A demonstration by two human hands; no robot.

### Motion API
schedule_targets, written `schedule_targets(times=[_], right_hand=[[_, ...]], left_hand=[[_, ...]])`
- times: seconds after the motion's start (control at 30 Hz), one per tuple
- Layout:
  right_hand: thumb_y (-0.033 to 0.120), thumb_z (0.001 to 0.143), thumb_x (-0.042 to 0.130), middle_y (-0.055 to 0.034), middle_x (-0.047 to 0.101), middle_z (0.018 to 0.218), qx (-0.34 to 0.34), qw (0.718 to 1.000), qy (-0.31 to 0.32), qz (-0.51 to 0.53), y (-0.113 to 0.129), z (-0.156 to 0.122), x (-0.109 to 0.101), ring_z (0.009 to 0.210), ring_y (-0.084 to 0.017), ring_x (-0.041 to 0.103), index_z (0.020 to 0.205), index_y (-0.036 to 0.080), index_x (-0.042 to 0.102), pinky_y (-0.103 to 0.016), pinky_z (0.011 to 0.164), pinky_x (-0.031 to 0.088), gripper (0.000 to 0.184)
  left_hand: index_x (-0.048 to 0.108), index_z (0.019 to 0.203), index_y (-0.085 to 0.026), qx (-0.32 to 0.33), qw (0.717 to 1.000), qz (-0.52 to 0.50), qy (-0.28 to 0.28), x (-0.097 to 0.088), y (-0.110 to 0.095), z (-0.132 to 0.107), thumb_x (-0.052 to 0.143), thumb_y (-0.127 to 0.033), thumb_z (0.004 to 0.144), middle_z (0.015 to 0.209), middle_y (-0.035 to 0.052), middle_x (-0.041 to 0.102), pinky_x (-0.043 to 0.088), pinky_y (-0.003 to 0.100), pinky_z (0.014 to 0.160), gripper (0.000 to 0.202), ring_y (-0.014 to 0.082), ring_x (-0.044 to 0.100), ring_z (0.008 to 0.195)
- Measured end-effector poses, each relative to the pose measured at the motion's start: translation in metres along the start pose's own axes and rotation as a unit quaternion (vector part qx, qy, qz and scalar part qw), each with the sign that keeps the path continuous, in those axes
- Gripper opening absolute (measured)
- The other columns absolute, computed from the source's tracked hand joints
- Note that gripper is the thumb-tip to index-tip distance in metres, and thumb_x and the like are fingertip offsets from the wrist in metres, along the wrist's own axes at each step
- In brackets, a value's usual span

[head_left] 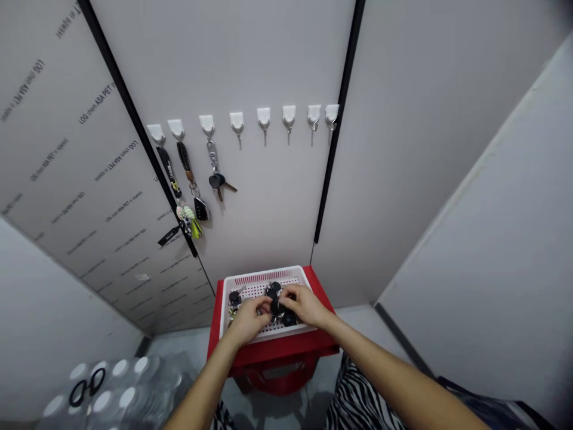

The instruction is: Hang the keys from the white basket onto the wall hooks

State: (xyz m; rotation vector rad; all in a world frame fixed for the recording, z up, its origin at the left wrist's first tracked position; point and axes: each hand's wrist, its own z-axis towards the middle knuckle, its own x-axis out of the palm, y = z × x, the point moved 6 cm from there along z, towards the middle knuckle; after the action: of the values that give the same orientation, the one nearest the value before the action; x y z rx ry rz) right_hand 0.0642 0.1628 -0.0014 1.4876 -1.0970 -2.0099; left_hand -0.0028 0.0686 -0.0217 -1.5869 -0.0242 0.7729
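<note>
Over a white plastic basket (261, 276) both of my hands meet at a black-headed key (274, 306). My left hand (251, 321) pinches it from the left, and my right hand (305, 303) has its fingers closed on it from the right. Other dark keys lie around the hands: one black key (234, 297) at the left of the basket, another (276, 286) behind the fingers, and a round dark piece (289, 320) near the front. My fingers partly hide what they grip.
The basket stands on a red bag (273, 352). On the wall hangs a row of white hooks (237, 121); the three leftmost carry key bunches, including keys on a metal chain (213, 155). Packed water bottles (129, 388) stand on the floor at lower left.
</note>
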Motion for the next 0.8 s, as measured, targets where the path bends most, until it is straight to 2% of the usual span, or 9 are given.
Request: schedule_targets(times=[0.1,0.23,0.33,0.43,0.5,0.57,0.67,0.73,0.8], right_hand=[[0.026,0.065,0.043,0.0030,0.043,0.050,0.067,0.993,-0.026,0.096,-0.009,0.002,0.001,0.047,-0.007,0.037,0.057,0.014,0.048,-0.019,0.047,0.030,0.015],[0.028,0.064,0.043,0.0045,0.039,0.047,0.073,0.982,-0.031,0.173,-0.011,0.003,0.002,0.044,-0.005,0.034,0.055,0.014,0.044,-0.017,0.043,0.027,0.016],[0.030,0.064,0.042,0.0049,0.040,0.047,0.099,0.970,-0.054,0.215,-0.014,0.002,0.001,0.041,-0.005,0.033,0.058,0.015,0.041,-0.017,0.041,0.026,0.017],[0.033,0.065,0.040,0.0044,0.042,0.048,0.124,0.954,-0.095,0.254,-0.018,0.002,-0.002,0.040,-0.005,0.035,0.061,0.015,0.041,-0.018,0.040,0.027,0.018],[0.034,0.065,0.040,0.0045,0.041,0.048,0.116,0.950,-0.128,0.261,-0.018,0.004,-0.006,0.040,-0.006,0.035,0.061,0.015,0.041,-0.018,0.041,0.028,0.019],[0.035,0.065,0.040,0.0045,0.039,0.047,0.097,0.951,-0.170,0.239,-0.015,0.006,-0.014,0.042,-0.006,0.036,0.059,0.015,0.041,-0.019,0.042,0.029,0.020],[0.034,0.066,0.039,0.0026,0.042,0.050,0.076,0.959,-0.219,0.165,-0.009,0.005,-0.027,0.046,-0.008,0.039,0.059,0.015,0.043,-0.020,0.046,0.032,0.021],[0.030,0.066,0.040,-0.0006,0.049,0.059,0.045,0.967,-0.236,0.089,-0.001,0.003,-0.035,0.056,-0.011,0.045,0.064,0.015,0.047,-0.023,0.054,0.035,0.017],[0.024,0.064,0.043,-0.0034,0.053,0.071,-0.007,0.974,-0.225,0.004,0.010,0.001,-0.036,0.070,-0.013,0.046,0.069,0.015,0.051,-0.025,0.064,0.035,0.013]], left_hand=[[0.055,0.070,-0.014,-0.015,0.999,-0.023,-0.035,-0.006,0.002,0.000,0.044,-0.020,0.058,0.058,-0.0016,0.052,0.035,0.019,0.055,0.017,0.0088,0.045,0.055],[0.051,0.064,-0.014,-0.059,0.984,-0.106,-0.132,-0.021,0.012,-0.001,0.042,-0.030,0.061,0.055,-0.0022,0.050,0.035,0.019,0.054,0.018,0.0090,0.046,0.054],[0.049,0.066,-0.014,-0.074,0.973,-0.142,-0.168,-0.027,0.021,-0.002,0.040,-0.033,0.062,0.056,-0.0015,0.051,0.036,0.020,0.055,0.021,0.0098,0.048,0.055],[0.051,0.071,-0.014,-0.082,0.982,-0.050,-0.160,-0.025,0.021,-0.002,0.041,-0.027,0.062,0.066,0.0020,0.055,0.037,0.022,0.062,0.019,0.0113,0.049,0.063],[0.054,0.075,-0.015,-0.079,0.984,0.066,-0.143,-0.023,0.016,-0.002,0.044,-0.019,0.059,0.078,0.0040,0.057,0.034,0.024,0.070,0.020,0.0133,0.049,0.075],[0.056,0.077,-0.017,-0.081,0.973,0.180,-0.121,-0.020,0.008,-0.004,0.045,-0.013,0.055,0.084,0.0046,0.056,0.031,0.027,0.076,0.024,0.0164,0.046,0.084],[0.058,0.073,-0.019,-0.105,0.952,0.274,-0.085,-0.017,0.002,-0.006,0.046,-0.013,0.054,0.079,0.0056,0.058,0.030,0.032,0.075,0.023,0.0203,0.046,0.084],[0.059,0.067,-0.019,-0.117,0.948,0.288,-0.075,-0.017,0.000,-0.008,0.046,-0.013,0.054,0.073,0.0065,0.057,0.029,0.034,0.073,0.019,0.0213,0.046,0.081],[0.058,0.062,-0.018,-0.110,0.950,0.280,-0.082,-0.018,-0.002,-0.008,0.046,-0.012,0.055,0.070,0.0067,0.057,0.029,0.034,0.073,0.016,0.0212,0.046,0.079]])
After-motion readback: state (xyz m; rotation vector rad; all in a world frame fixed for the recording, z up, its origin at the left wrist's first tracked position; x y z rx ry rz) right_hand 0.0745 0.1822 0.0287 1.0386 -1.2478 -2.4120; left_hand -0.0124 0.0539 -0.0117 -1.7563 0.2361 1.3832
